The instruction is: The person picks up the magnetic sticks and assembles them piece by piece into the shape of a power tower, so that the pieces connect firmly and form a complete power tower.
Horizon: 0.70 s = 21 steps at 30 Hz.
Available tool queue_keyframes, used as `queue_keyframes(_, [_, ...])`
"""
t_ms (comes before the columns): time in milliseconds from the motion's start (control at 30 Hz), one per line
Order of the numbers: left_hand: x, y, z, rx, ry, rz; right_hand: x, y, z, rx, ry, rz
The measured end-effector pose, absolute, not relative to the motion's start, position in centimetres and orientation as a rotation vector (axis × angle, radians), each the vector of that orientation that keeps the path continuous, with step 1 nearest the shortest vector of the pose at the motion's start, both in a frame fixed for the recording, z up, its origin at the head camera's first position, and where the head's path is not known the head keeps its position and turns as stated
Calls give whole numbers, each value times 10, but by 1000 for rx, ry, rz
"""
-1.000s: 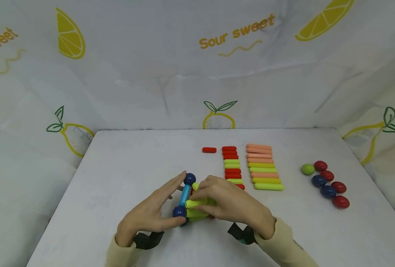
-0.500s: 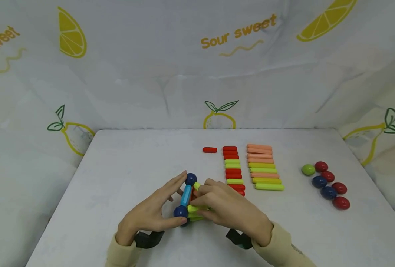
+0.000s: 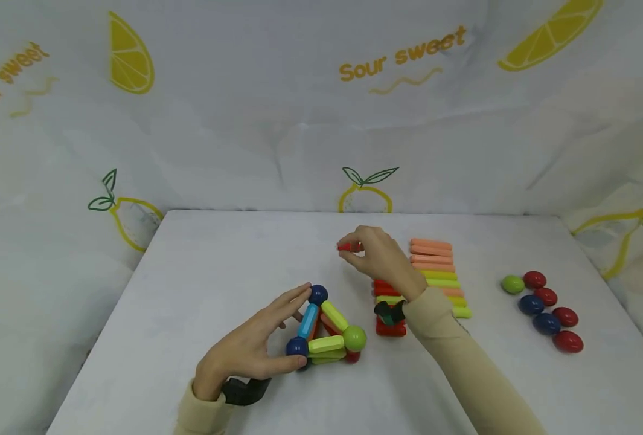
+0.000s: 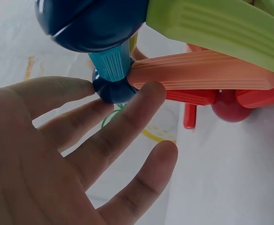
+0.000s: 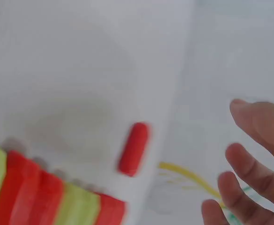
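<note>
A frame of magnetic building sticks and balls stands at the table's front middle in the head view. Its top triangle joins a light-blue stick, two lime sticks, two dark-blue balls and a lime ball. My left hand spans its left side, thumb at the near blue ball and fingertip at the far blue ball. Fairly straight, spread fingers show in the left wrist view. My right hand surrounds a short red magnetic stick on the table. In the right wrist view its fingers are apart from the stick.
A column of red and lime short sticks lies partly under my right forearm. Beside it lies a row of longer peach, yellow and lime sticks. Several loose balls sit at the right. A printed cloth hangs behind the table.
My right hand has left the frame's lime sticks and moved forward and right to the lone red stick. The left hand stays at the frame. The head view has shifted slightly.
</note>
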<state>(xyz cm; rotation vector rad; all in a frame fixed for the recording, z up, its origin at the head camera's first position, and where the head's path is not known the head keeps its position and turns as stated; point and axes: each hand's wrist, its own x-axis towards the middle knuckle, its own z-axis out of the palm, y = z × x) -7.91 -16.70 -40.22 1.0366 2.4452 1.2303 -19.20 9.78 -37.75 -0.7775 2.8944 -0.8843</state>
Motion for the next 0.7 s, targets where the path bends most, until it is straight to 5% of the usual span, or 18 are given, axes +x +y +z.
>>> queue_keyframes(367, [-79, -161, -403, 1045, 2391, 1219, -231, 94, -428, -532, 2917, -516])
queue_keyframes(700, [-72, -149, -398, 807, 2673, 1034, -196, 97, -396, -712, 2764, -1146])
